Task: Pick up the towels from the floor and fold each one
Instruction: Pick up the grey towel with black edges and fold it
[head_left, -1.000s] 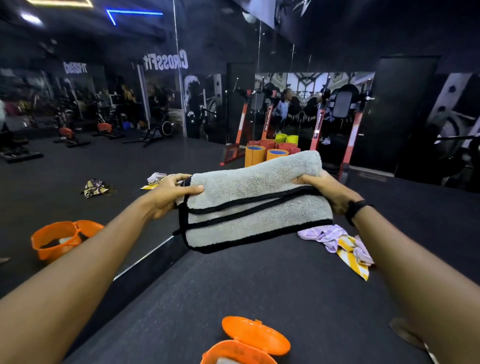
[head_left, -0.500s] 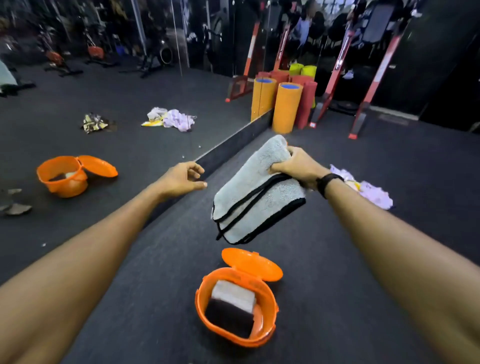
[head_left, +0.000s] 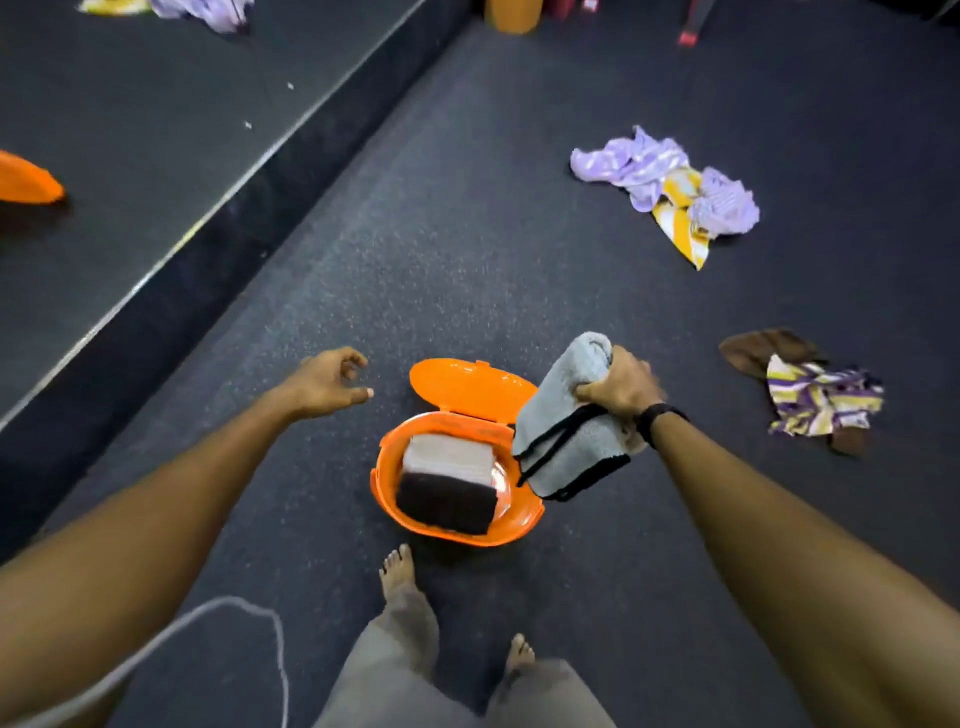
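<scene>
My right hand (head_left: 621, 387) grips a folded grey towel with black trim (head_left: 563, 441), which hangs just over the right rim of an open orange basket (head_left: 384, 499). Inside the basket lie a folded white towel (head_left: 449, 457) and a folded dark towel (head_left: 444, 504). My left hand (head_left: 327, 382) hovers empty to the left of the basket lid (head_left: 470, 387), fingers loosely curled apart. A crumpled lilac and yellow towel (head_left: 670, 189) lies on the floor far right. A brown and striped purple-yellow towel (head_left: 810, 395) lies near right.
A wall mirror (head_left: 130, 130) with a dark baseboard (head_left: 218, 249) runs along the left and reflects the floor. My bare feet (head_left: 397, 574) stand just behind the basket. A white cable (head_left: 260, 623) loops at lower left. An orange roll (head_left: 511, 13) stands at the top edge.
My view has tilted down to the floor. My left hand let go of the grey towel, and my right hand has carried it down to the basket's right rim.
</scene>
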